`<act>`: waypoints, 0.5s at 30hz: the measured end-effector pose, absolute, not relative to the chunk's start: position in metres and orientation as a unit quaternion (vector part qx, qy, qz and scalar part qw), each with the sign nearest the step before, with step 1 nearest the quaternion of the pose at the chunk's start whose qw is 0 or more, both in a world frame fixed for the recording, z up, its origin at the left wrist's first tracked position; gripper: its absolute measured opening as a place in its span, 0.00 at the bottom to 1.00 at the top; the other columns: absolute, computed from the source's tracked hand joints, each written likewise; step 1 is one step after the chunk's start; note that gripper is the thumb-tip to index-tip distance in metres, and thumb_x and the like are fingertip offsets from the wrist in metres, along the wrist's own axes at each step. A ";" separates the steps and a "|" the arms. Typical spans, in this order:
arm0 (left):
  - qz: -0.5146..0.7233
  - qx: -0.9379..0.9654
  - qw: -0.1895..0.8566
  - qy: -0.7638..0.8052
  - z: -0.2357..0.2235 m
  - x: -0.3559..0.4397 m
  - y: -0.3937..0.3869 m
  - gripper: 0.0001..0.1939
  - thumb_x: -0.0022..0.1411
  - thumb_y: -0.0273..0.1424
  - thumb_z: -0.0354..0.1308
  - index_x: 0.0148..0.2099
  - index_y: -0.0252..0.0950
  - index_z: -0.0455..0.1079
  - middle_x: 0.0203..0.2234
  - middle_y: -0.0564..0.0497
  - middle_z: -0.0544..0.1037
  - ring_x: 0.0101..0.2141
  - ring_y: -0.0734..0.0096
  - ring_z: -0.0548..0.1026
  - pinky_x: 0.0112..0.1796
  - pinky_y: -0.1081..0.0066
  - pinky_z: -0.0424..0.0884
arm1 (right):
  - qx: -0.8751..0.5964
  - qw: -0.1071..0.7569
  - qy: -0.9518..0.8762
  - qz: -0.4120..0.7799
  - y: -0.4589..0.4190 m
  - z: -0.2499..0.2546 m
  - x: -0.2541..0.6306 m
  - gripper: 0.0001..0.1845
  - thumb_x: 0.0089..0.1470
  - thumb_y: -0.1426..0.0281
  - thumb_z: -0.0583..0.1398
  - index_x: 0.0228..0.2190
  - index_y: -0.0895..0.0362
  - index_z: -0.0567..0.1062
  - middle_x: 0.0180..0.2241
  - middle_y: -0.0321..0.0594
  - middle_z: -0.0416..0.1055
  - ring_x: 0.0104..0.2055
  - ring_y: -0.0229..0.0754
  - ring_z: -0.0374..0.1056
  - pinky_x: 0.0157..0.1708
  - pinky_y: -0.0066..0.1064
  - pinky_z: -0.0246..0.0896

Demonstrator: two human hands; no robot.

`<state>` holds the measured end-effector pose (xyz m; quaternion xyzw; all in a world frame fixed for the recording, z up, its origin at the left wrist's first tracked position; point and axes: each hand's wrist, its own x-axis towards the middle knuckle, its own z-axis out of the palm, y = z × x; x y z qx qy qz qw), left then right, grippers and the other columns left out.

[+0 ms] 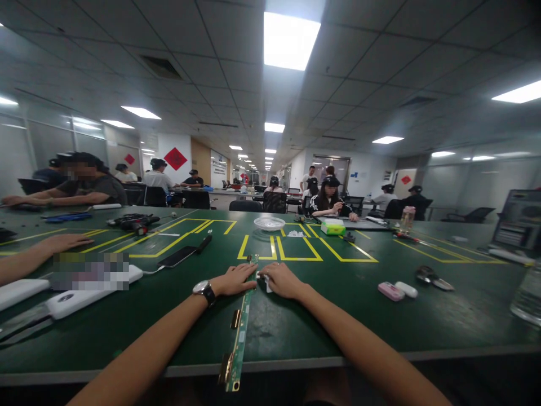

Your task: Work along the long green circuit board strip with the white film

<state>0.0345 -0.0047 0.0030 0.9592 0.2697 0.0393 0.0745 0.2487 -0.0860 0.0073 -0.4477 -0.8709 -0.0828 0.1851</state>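
A long, narrow green circuit board (242, 332) lies lengthwise before me, its near end sticking out past the table edge. Gold-coloured flexible strips (227, 366) hang off its left side. My left hand (234, 280), with a watch on the wrist, rests flat across the board, fingers stretched out. On the other side my right hand (282, 279) is closed, fingertips curled down at the board's right edge. A small white piece (268, 285) shows beneath these fingers; what exactly they pinch is hidden.
Yellow tape outlines mark the green table (321, 316). Left are a white power strip (93, 293), a phone (178, 257) and another person's hand (67, 242). A clear dish (269, 224) stands ahead. A pink case (391, 291), keys (433, 279) and a glass jar (528, 293) are right.
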 end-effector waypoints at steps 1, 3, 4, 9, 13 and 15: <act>0.044 0.960 0.079 0.265 0.003 0.034 -0.005 0.35 0.67 0.52 0.38 0.69 0.40 0.39 0.64 0.43 0.48 0.62 0.55 0.46 0.56 0.54 0.46 | -0.459 0.191 -0.863 -0.092 -0.087 0.007 0.247 0.21 0.52 0.79 0.53 0.47 0.55 0.71 0.45 0.43 0.71 0.49 0.45 0.63 0.48 0.39 0.53; 0.056 0.960 0.090 0.261 0.004 0.034 -0.006 0.35 0.68 0.52 0.37 0.69 0.40 0.35 0.64 0.43 0.49 0.62 0.56 0.47 0.57 0.54 0.46 | -0.463 0.203 -0.857 -0.100 -0.089 0.009 0.243 0.21 0.52 0.79 0.53 0.47 0.54 0.71 0.47 0.43 0.70 0.51 0.45 0.61 0.50 0.40 0.51; 0.064 0.958 0.097 0.262 0.005 0.033 -0.006 0.35 0.68 0.51 0.36 0.69 0.40 0.34 0.64 0.43 0.49 0.62 0.56 0.47 0.56 0.54 0.47 | -0.453 0.206 -0.862 -0.096 -0.089 0.010 0.242 0.21 0.52 0.79 0.52 0.47 0.54 0.71 0.48 0.43 0.70 0.52 0.45 0.61 0.51 0.41 0.51; 0.129 0.942 0.112 0.288 0.010 0.033 -0.005 0.32 0.70 0.49 0.34 0.68 0.40 0.37 0.64 0.43 0.51 0.61 0.55 0.52 0.55 0.54 0.50 | -0.371 0.178 -0.911 -0.038 -0.086 0.014 0.241 0.29 0.49 0.81 0.50 0.53 0.56 0.68 0.54 0.42 0.66 0.56 0.42 0.60 0.55 0.36 0.51; 0.153 0.941 0.091 0.288 0.014 0.030 -0.005 0.28 0.70 0.47 0.36 0.67 0.43 0.42 0.64 0.46 0.51 0.60 0.58 0.52 0.54 0.56 0.52 | -0.420 0.154 -0.894 -0.040 -0.077 0.014 0.259 0.28 0.47 0.80 0.51 0.49 0.55 0.72 0.51 0.41 0.70 0.52 0.41 0.63 0.54 0.34 0.54; 0.143 0.943 0.080 0.291 0.016 0.029 -0.007 0.27 0.70 0.46 0.36 0.67 0.44 0.43 0.63 0.47 0.52 0.60 0.57 0.53 0.55 0.56 0.52 | -0.500 0.142 -0.852 -0.066 -0.074 0.015 0.277 0.25 0.47 0.79 0.52 0.47 0.54 0.73 0.48 0.40 0.71 0.50 0.43 0.65 0.52 0.36 0.56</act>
